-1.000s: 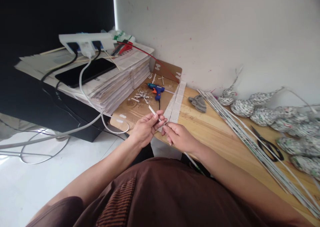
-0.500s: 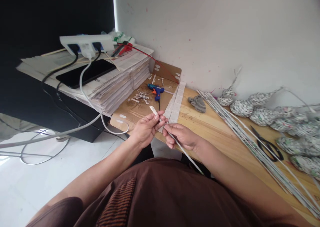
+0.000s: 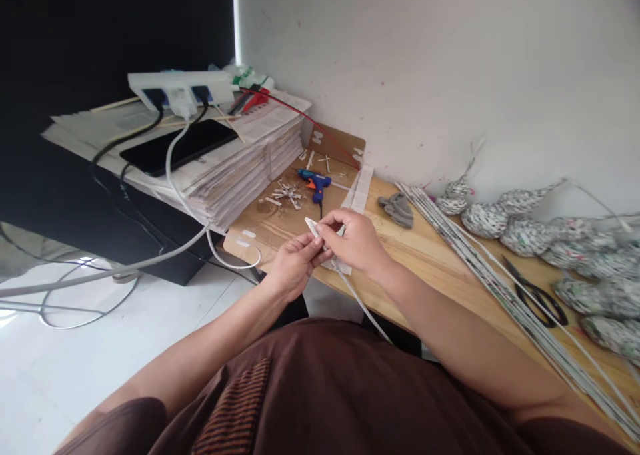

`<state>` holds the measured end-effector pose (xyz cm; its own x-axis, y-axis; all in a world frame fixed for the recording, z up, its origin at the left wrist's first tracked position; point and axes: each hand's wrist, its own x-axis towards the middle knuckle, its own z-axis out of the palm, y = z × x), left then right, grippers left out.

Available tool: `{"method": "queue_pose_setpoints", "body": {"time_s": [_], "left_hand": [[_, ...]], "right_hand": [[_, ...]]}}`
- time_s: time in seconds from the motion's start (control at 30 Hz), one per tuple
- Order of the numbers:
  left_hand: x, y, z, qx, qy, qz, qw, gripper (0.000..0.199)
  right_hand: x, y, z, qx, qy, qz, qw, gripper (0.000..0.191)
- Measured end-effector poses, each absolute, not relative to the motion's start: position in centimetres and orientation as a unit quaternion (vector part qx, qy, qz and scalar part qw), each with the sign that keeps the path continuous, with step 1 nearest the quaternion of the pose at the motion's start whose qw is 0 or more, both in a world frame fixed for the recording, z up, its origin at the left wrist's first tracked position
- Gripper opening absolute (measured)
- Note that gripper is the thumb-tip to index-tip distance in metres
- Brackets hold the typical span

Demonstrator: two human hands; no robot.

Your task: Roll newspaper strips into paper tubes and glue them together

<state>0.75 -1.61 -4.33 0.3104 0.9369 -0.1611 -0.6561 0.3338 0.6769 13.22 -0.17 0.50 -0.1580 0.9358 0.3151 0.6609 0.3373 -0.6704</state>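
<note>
Pinching paper tube (image 3: pixel 357 296), prob. unfinished, betw. L hand (image 3: pixel 293 263) & R hand (image 3: pixel 357 241), fingers closed, w/ tube bundle (image 3: pixel 453 238) on bench (image 3: pixel 420 268) prob. done.

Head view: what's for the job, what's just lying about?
Likely the job:
thin paper rod in left hand and right hand
printed paper strips
pile of rods

Likely just lying about:
smartphone
gray cloth
scissors
glue gun
</note>
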Motion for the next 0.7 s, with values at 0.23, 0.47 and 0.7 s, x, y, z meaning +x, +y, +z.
{"method": "queue_pose_setpoints", "body": {"time_s": [0.23,0.47,0.7], "left_hand": [[0.3,-1.4,-4.9,0.215,0.269,0.548,0.763,0.015],[-0.6,-0.8,-5.3,0.194,0.283,0.541,0.768,0.012],[-2.5,0.1,-5.5,0.154,0.31,0.564,0.75,0.008]], "right_hand": [[12.8,0.8,0.3,-0.581,-0.619,0.387,0.36,0.018],[12.4,2.9,0.0,-0.532,-0.505,0.602,0.317,0.017],[14.0,10.0,-1.6,-0.659,-0.498,0.425,0.371,0.018]]}}
